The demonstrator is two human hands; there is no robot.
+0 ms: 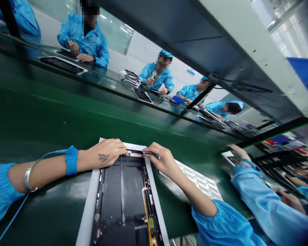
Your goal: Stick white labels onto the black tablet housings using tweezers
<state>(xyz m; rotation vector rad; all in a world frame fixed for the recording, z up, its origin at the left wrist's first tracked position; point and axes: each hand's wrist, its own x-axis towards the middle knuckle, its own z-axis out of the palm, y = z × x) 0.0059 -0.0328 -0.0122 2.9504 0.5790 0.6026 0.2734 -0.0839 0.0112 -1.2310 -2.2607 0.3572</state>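
An opened tablet chassis (125, 194) with a white frame and dark insides lies in front of me on the green belt (41, 112). My left hand (105, 155) rests on its far left corner, fingers curled and pressed down on the top edge. My right hand (160, 159) pinches something small and thin at the top edge, near the left fingertips; I cannot make out what it is. A blue wrist strap (72, 160) with a cord and a silver bangle (29, 176) sit on my left arm.
A white sheet of small labels (200, 181) lies right of the chassis. A co-worker's sleeve (261, 201) and hand (238, 152) reach in at the right. Several people in blue coats work across the belt, with tablets (142, 95) and stacks (132, 78) on the far ledge.
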